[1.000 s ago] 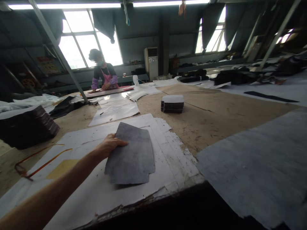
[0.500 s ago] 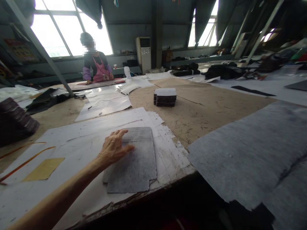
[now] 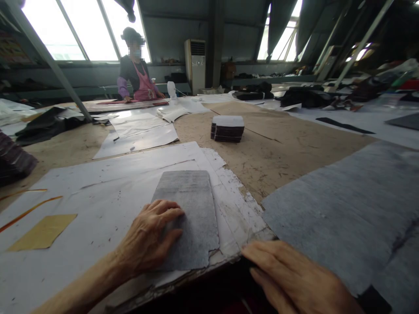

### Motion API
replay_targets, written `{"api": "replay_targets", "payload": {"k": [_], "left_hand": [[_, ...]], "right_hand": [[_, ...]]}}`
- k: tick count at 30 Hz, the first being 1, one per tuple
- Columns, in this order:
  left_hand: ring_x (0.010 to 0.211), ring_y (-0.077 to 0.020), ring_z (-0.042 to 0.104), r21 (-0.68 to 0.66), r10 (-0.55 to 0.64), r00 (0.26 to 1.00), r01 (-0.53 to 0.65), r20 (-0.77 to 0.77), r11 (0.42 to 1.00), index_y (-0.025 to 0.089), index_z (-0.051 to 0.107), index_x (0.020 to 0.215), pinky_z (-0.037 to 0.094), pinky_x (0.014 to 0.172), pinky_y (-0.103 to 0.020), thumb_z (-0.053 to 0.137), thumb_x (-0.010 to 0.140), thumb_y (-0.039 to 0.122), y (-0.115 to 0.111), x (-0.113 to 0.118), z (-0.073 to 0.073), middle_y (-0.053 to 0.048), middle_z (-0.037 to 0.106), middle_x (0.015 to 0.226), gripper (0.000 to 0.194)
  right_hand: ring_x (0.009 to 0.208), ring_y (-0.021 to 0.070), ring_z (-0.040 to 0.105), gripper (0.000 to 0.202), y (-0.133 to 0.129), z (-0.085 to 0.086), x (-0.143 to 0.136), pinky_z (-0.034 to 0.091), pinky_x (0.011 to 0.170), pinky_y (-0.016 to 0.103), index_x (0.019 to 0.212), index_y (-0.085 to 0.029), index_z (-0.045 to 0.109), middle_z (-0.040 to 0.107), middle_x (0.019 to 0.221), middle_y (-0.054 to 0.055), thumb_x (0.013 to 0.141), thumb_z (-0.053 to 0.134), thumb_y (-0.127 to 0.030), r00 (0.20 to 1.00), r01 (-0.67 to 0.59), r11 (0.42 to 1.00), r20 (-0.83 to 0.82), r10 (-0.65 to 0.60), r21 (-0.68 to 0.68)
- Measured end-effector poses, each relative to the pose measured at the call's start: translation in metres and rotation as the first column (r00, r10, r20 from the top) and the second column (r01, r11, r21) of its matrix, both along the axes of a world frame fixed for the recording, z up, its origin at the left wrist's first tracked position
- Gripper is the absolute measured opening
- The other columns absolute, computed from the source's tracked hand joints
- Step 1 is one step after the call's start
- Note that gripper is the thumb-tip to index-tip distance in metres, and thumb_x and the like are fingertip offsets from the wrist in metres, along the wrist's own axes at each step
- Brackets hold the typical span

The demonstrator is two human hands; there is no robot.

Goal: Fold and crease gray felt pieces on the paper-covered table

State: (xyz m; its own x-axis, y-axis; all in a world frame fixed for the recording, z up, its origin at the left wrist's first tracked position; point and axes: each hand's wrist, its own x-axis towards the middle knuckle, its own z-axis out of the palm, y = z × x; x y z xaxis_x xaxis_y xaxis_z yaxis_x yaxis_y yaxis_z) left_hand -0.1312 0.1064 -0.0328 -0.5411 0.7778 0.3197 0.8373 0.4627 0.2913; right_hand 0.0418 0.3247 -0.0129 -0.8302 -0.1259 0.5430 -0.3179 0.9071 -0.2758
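A grey felt-like piece point(image 3: 196, 200) with notched lower corners lies on white paper near the table's front edge. My left hand point(image 3: 153, 233) rests on its left part, fingers apart and holding nothing. At the lower right, my right hand point(image 3: 288, 274) is by the table edge, between the grey piece and a large grey sheet. Its fingers are close together, and whether anything is between them is hidden.
A small stack of dark pieces point(image 3: 227, 128) stands on the brown table surface point(image 3: 278, 161). The large grey sheet point(image 3: 343, 209) covers the right side. A yellow piece point(image 3: 44, 232) lies left. A person point(image 3: 137, 74) works across the table.
My right hand has come into view at the lower right. My left hand has moved down along the grey piece toward its lower left. The view has shifted slightly.
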Motion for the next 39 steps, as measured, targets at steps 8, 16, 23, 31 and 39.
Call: {"api": "replay_targets", "payload": {"k": [8, 16, 23, 31, 39], "left_hand": [[0.085, -0.0197, 0.058, 0.028, -0.104, 0.994, 0.104, 0.027, 0.994, 0.027, 0.056, 0.101, 0.052, 0.071, -0.034, 0.047, 0.077, 0.016, -0.025, 0.031, 0.007, -0.006, 0.062, 0.097, 0.028], [0.098, -0.0246, 0.055, 0.077, 0.02, 0.999, -0.016, -0.051, 0.997, 0.025, 0.054, 0.106, 0.05, 0.08, -0.04, 0.052, 0.076, 0.023, -0.026, 0.02, 0.007, -0.007, 0.058, 0.111, 0.03], [0.085, -0.0212, 0.061, 0.093, -0.043, 0.999, 0.042, 0.01, 0.995, 0.033, 0.055, 0.101, 0.053, 0.07, -0.031, 0.052, 0.077, 0.029, -0.04, 0.036, 0.007, -0.001, 0.065, 0.094, 0.024], [0.09, -0.02, 0.059, 0.094, 0.024, 1.0, -0.023, -0.017, 0.995, 0.023, 0.058, 0.098, 0.052, 0.076, -0.035, 0.051, 0.08, 0.026, -0.027, -0.004, 0.01, -0.006, 0.061, 0.104, 0.019], [0.096, -0.024, 0.054, 0.085, 0.173, 0.984, -0.176, 0.046, 0.981, 0.016, 0.059, 0.097, 0.045, 0.085, -0.043, 0.053, 0.078, 0.031, -0.014, -0.051, -0.005, -0.009, 0.06, 0.103, 0.025]], "right_hand": [[0.088, 0.0226, 0.058, 0.042, -0.039, -0.016, -0.05, 0.052, 0.075, 0.038, 0.095, -0.013, 0.065, 0.063, 0.096, 0.013, 0.066, 0.038, 0.002, 0.991, -0.009, 1.0, 0.133, 0.007, 0.014], [0.086, 0.0188, 0.057, 0.041, -0.042, -0.002, -0.061, 0.052, 0.075, 0.031, 0.093, -0.013, 0.064, 0.064, 0.093, 0.011, 0.069, 0.035, 0.003, 0.996, -0.046, 0.998, 0.077, 0.048, -0.031], [0.082, 0.0184, 0.059, 0.029, -0.037, -0.021, -0.042, 0.051, 0.071, 0.029, 0.093, -0.017, 0.063, 0.066, 0.09, 0.006, 0.079, 0.041, -0.004, 0.986, -0.164, 0.98, 0.05, 0.16, 0.108], [0.079, 0.0162, 0.06, 0.027, -0.028, 0.007, -0.075, 0.051, 0.071, 0.028, 0.088, -0.015, 0.064, 0.065, 0.083, 0.006, 0.078, 0.041, -0.003, 0.991, -0.067, 0.996, 0.115, 0.073, -0.055], [0.099, 0.022, 0.057, 0.038, -0.017, 0.013, -0.135, 0.049, 0.081, 0.031, 0.108, -0.01, 0.061, 0.063, 0.108, 0.011, 0.071, 0.064, -0.016, 0.902, 0.152, 0.986, 0.417, -0.108, -0.074]]}}
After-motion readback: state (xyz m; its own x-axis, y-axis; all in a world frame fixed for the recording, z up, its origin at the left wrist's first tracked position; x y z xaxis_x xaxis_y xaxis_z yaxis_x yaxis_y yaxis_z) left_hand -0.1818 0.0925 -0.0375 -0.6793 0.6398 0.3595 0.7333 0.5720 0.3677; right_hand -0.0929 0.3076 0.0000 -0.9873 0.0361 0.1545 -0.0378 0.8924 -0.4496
